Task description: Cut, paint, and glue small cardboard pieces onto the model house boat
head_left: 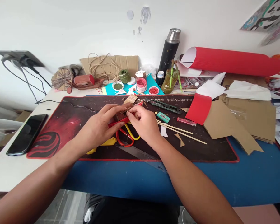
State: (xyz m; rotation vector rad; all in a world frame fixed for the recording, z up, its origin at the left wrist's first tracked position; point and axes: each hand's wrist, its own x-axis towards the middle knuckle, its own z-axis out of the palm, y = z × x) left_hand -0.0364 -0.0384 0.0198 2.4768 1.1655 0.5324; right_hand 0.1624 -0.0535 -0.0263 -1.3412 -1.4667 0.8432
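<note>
My left hand (pixel 99 123) is closed around a small brown craft piece with a red edge (pixel 118 121), fingers over its top and thumb along its near side. At its right end, the thumb and fingertips of my right hand (pixel 146 123) pinch the same piece; its exact shape is mostly hidden by the fingers. Just below lie scissors with red and yellow handles (pixel 125 143) and a yellow-handled tool (pixel 108 142), partly covered by my left hand. A clear ruler (pixel 143 157) rests near the mat's front edge. Behind my hands sits a light brown patterned scrap (pixel 131 99).
On the dark mat (pixel 67 137) are a utility knife (pixel 163 105), thin wooden sticks (pixel 183 130), a green card-like item (pixel 162 117) and a pink tube (pixel 186 121). Paint jars (pixel 141 84), a thermos (pixel 169 49), cardboard (pixel 220 119) and a phone (pixel 28 133) surround it.
</note>
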